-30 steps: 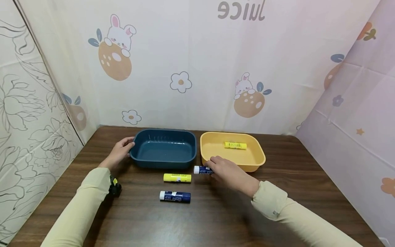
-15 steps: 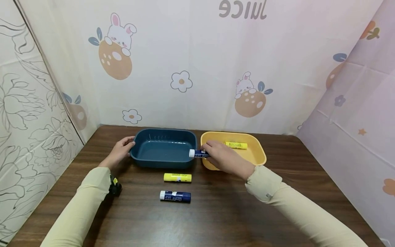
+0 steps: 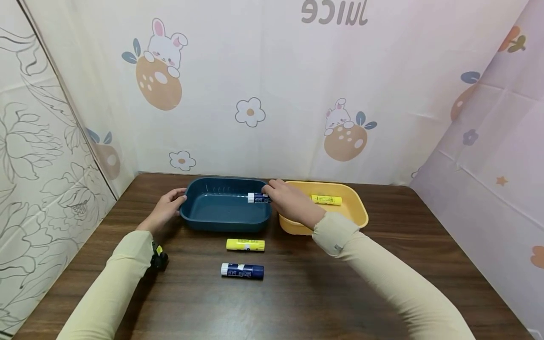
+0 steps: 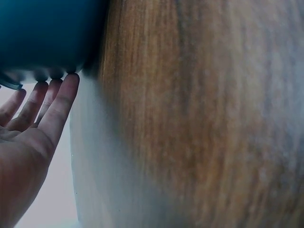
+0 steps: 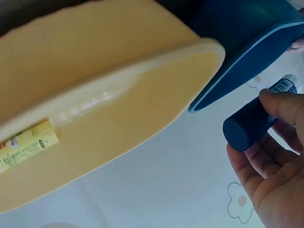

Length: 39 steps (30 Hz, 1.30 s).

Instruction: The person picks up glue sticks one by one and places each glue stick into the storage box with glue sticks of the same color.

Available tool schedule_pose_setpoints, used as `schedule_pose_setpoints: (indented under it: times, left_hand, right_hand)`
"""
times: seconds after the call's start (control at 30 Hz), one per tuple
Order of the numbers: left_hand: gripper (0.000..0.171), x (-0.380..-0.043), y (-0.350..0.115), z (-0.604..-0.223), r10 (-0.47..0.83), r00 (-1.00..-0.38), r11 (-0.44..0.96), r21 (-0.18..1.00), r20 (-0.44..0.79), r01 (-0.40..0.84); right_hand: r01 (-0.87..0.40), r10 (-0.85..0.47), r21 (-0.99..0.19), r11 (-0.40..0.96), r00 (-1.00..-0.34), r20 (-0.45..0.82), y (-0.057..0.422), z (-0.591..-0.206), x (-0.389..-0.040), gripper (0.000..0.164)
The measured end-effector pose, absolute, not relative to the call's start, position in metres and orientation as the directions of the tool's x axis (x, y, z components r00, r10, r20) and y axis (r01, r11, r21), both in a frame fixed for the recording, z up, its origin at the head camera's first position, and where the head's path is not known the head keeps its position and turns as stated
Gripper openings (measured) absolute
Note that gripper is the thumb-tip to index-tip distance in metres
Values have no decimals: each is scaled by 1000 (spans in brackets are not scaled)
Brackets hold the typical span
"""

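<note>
My right hand (image 3: 293, 200) grips a navy glue stick (image 3: 259, 198) with a white cap, thumb on one side and fingers on the other. It holds the stick level over the right end of the dark blue tray (image 3: 225, 226). In the right wrist view the glue stick (image 5: 251, 123) shows its round navy end. At the blue tray's left end, my left hand (image 3: 163, 210) touches the tray with fairly straight fingers. The left wrist view has its fingertips (image 4: 71, 80) against the outer wall. A yellow glue stick (image 3: 326, 200) lies in the yellow tray (image 3: 359, 208).
Before the blue tray, another yellow glue stick (image 3: 245, 244) lies on the brown wooden table (image 3: 297, 302). Nearer still is a second navy glue stick (image 3: 242, 270). A printed curtain (image 3: 280, 71) hangs behind the table, with sheets at both sides.
My right hand has lifted the navy glue stick from the table before the yellow tray, moving it up, forward and left over the blue tray. The left hand stays at the blue tray.
</note>
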<state>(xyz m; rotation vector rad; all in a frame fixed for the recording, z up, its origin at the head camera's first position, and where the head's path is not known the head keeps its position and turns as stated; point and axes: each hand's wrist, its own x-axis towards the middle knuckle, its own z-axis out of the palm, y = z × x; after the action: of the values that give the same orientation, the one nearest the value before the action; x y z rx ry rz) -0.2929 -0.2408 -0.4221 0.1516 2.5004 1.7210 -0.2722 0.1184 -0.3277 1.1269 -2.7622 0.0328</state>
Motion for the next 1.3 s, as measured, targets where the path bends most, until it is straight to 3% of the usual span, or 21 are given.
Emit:
schedule_pose_setpoints:
  times: [0.7,1.3]
  left_hand:
    - [51,-291,-242,-423,148,-989,360,932,-10,45]
    - [50,-291,-240,-422,151,-988,337,941,-10,42]
  right_hand:
    - [-682,-695,131,719,-701,163,73,-350,-308,25]
    - [-596,-603,101,797,-796,55,54,-386,-328,26]
